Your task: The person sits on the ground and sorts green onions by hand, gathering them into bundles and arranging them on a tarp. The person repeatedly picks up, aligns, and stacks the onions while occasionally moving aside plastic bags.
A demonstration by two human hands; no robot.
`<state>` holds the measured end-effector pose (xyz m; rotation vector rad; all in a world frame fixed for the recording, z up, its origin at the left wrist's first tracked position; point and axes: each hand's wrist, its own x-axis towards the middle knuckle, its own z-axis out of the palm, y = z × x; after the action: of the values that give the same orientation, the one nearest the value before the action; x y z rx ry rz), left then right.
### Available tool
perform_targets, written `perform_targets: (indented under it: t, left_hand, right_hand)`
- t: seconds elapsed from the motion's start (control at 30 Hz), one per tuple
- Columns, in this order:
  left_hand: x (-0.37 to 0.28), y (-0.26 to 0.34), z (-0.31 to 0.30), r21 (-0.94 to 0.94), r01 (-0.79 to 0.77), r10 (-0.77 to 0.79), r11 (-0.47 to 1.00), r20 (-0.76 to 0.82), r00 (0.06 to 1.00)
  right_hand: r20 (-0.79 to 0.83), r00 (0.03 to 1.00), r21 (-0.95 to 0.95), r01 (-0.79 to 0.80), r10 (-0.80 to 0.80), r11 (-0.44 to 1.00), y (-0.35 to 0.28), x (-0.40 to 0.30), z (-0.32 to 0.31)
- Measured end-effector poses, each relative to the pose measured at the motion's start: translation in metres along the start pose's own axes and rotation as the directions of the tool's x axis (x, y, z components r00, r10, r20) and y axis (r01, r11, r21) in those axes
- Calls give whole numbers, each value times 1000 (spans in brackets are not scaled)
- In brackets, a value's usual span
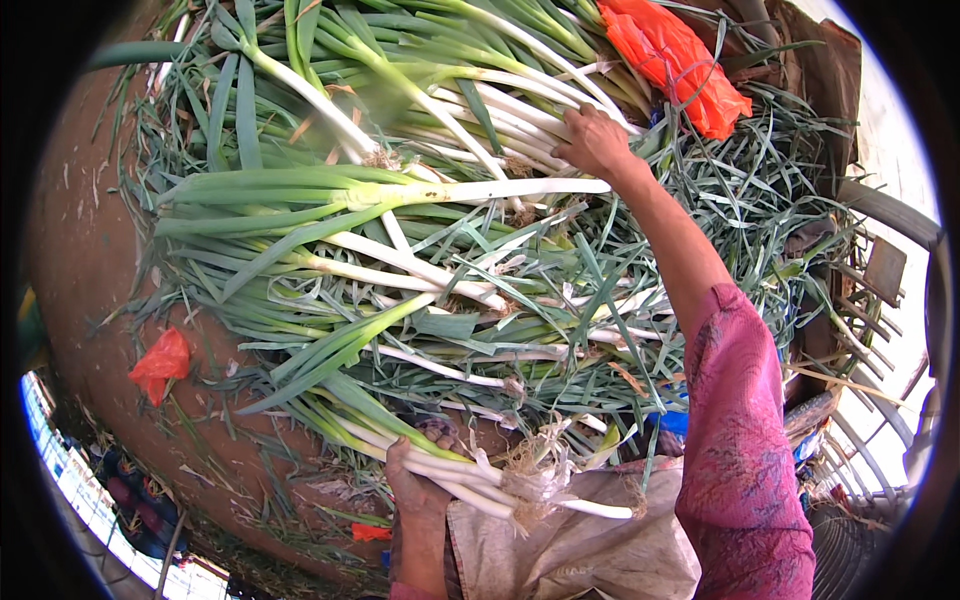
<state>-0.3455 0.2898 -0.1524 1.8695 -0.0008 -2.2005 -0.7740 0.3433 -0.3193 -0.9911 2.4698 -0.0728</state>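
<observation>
In my left hand (420, 487) is a small bunch of leeks (457, 480), gripped by the white stalks, with roots and dry skins hanging on the right over my lap. My right hand (596, 142) reaches forward and touches the white stalks (517, 112) of leeks in the far heap; its fingers are curled, and whether they grip a stalk is hard to see. Between my hands a single leek (435, 193) lies crosswise on top, its white end by my right wrist. More leeks (405, 262) are spread below it, green leaves to the left.
Cut leaf strips (742, 195) are piled at the right beside a wooden crate (877, 277). An orange-red plastic bag (675, 64) lies at the far right. A red plastic scrap (161, 364) rests on the bare soil (82, 247). A light cloth (570, 532) covers my lap.
</observation>
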Motion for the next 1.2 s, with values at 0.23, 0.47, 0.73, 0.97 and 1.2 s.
perform_targets:
  t: [0.23,0.47,0.73,0.97,1.2]
  left_hand:
    - [1,-2,-4,-78,20,-19,997,8,1000]
    - [3,-2,-5,-57,-6,8,998,23,1000]
    - [9,-8,-20,-102,-16,16,995,4,1000]
    - [10,-14,-17,-79,10,-9,997,21,1000]
    - [4,-11,-19,-72,-22,21,997,-10,1000]
  right_hand:
    - [44,985,69,-172,169,983,-9,-9,32]
    - [59,997,100,-59,54,993,-13,-28,34]
    - [429,887,527,-93,-170,845,-100,-121,-95]
    - [435,896,354,-79,-89,932,-16,-200,-73]
    - [536,840,303,-282,82,910,1,-175,-92]
